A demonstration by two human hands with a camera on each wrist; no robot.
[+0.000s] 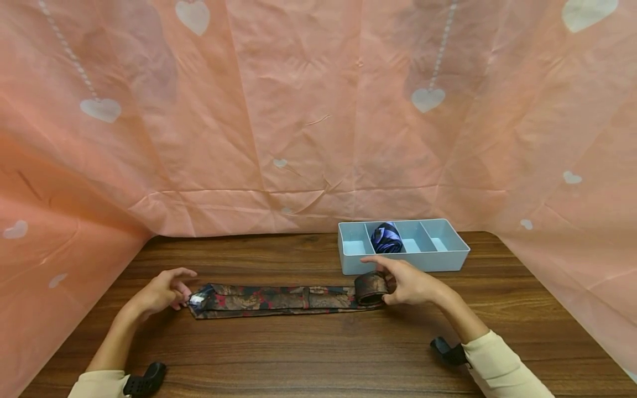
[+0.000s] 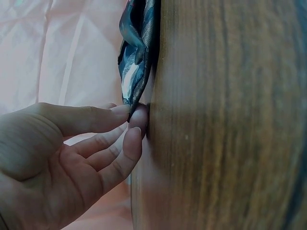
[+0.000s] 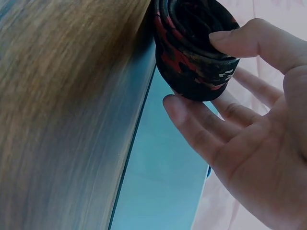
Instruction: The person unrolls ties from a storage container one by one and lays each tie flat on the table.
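A dark necktie [image 1: 278, 299] with a red and brown floral pattern lies lengthwise across the table, its lining side up. Its right end is wound into a roll [image 1: 372, 287]. At the left, my left hand [image 1: 160, 293] pinches the tip of the wide end between thumb and fingers; the left wrist view shows the folded tip [image 2: 132, 79] in that pinch. My right hand [image 1: 412, 282] holds the roll from its right side. In the right wrist view the thumb rests on the edge of the rolled tie [image 3: 192, 72], with fingers along its far side.
Just behind the roll stands a light blue divided box [image 1: 408, 262]. A rolled blue striped necktie [image 1: 386, 239] sits in its second compartment from the left. Pink curtain [image 1: 298, 110] surrounds the wooden table [image 1: 278, 354] at the back and sides.
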